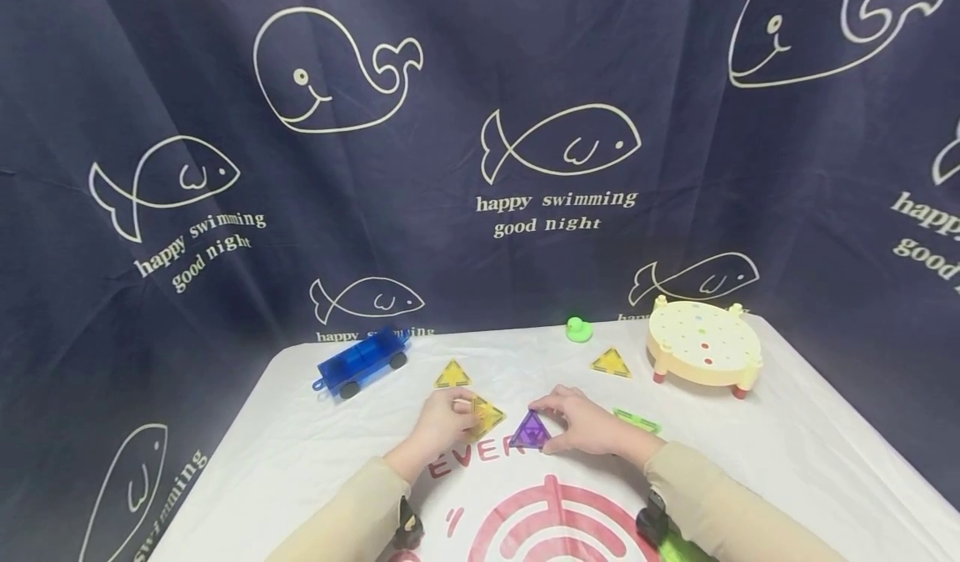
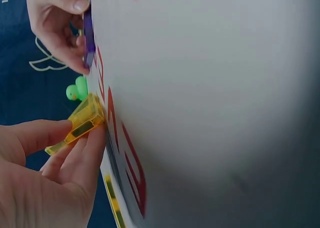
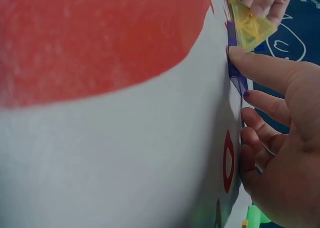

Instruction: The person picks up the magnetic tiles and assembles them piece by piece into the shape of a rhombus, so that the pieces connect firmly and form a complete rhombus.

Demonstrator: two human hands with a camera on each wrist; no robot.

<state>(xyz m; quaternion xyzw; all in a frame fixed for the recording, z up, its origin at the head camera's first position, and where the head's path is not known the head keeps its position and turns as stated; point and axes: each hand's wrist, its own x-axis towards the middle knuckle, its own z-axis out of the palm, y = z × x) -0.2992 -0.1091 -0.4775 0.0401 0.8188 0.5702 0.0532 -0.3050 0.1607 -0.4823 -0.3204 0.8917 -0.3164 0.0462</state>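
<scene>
Between thumb and fingers, my left hand [image 1: 442, 422] pinches a translucent yellow triangular magnetic tile [image 1: 487, 416]. In the left wrist view that yellow tile [image 2: 86, 119] is tilted, its lower edge close over the table. My right hand [image 1: 588, 422] holds a purple triangular magnetic tile [image 1: 531, 431] by its edges, thumb on the near side and index finger at the far corner. From the right wrist, the purple tile [image 3: 233, 63] lies flat at the tabletop, with the yellow tile [image 3: 250, 26] just beyond it. A narrow gap separates the two tiles in the head view.
Two more yellow triangular tiles [image 1: 452, 374] [image 1: 611, 363] lie farther back. A green tile [image 1: 637, 420] is behind the right wrist. Along the back stand a blue wheeled wagon [image 1: 362, 362], a green toy duck [image 1: 578, 329] and a round cream board on legs [image 1: 705, 337]. Behind hangs a navy curtain [image 1: 450, 253].
</scene>
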